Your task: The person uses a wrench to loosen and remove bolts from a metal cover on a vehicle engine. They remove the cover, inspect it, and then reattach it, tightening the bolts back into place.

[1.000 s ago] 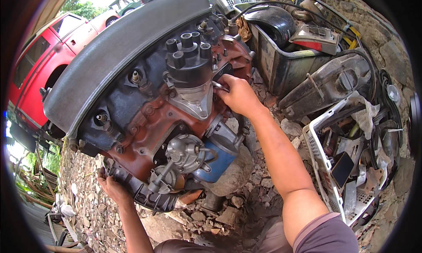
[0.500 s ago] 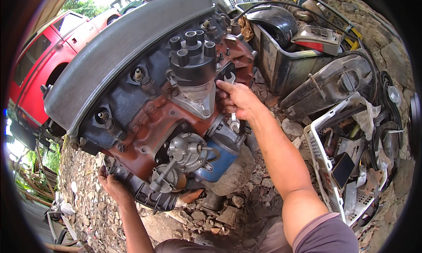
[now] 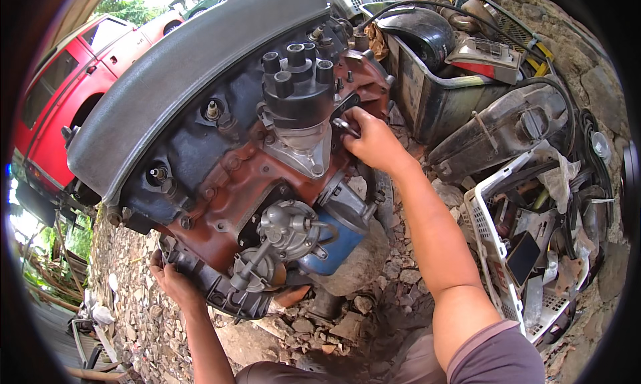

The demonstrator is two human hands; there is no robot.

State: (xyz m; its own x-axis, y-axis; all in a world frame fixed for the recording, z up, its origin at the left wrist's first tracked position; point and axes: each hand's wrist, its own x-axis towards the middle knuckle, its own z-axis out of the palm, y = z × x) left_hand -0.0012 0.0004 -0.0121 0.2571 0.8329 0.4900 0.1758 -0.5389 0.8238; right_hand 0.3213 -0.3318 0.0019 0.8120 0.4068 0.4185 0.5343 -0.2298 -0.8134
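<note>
A large engine point(image 3: 214, 214) with a reddish-brown block, dark head and grey valve cover point(image 3: 207, 67) fills the middle. My right hand point(image 3: 380, 143) is closed on a wrench point(image 3: 345, 126), beside the base of the black distributor cap point(image 3: 298, 93). Only one end of the tool shows; the rest is inside the hand or behind it. At the engine's lower left, my left hand point(image 3: 177, 285) grips the edge of the dark metal pan point(image 3: 220, 296). Between the hands sit a silver fuel pump point(image 3: 284, 225) and a blue oil filter point(image 3: 339, 240).
Rocks and gravel point(image 3: 320, 327) cover the ground under the engine. To the right stand a white plastic crate point(image 3: 491, 250) of scrap parts, a dirty metal pan point(image 3: 501, 123) and a grey bin point(image 3: 434, 100) holding a black helmet point(image 3: 424, 40). A red vehicle point(image 3: 60, 110) is parked behind, left.
My right hand has shifted slightly and turned the wrench, whose open jaw stood upright before and now points toward the distributor base. The left hand keeps its place on the pan edge.
</note>
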